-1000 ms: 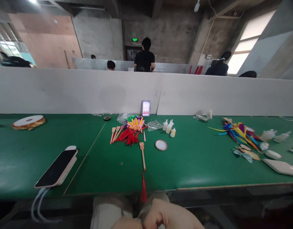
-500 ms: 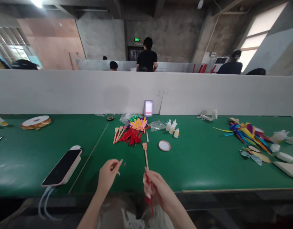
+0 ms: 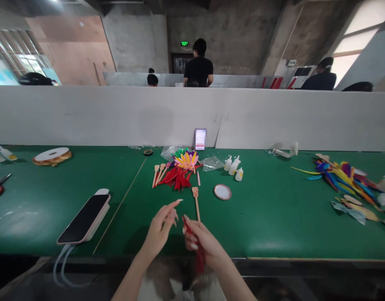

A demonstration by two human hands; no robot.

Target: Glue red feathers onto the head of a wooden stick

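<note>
Risk: the broad, glossy green-topped table (image 3: pixel 274 228) looks smooth, so a light item lying on it could skid under a pull. The left hand (image 3: pixel 159 230) is apart from the right, fingers spread and with nothing seen in its grasp; its long nails could snag threads if brought in carelessly. The right hand (image 3: pixel 202 240) is closed on a red thread tassel (image 3: pixel 199 262), and its grip hides the upper part. A slender pale wooden stick with a patterned head (image 3: pixel 196 205) lies on the table just beyond that hand. Its lower end is hidden, so whether the tassel is tied to it cannot be told; if it is, a tug could drag the stick. The tassel's lower strands hang past the near edge over the lap and could catch there or tangle.

Edges and room: the table's bare stretch to the right gives the widest clearance. On the left, a long black-faced device in a pale case (image 3: pixel 84 219) lies near the edge, well apart from the left hand. Ahead, a multicoloured feather bundle (image 3: pixel 186 160) and three small white plastic bottles (image 3: pixel 233 166) limit forward reach. A shallow white round dish with a reddish rim (image 3: pixel 222 192) stands near the stick's head and could be knocked by a sideways swing.
</note>
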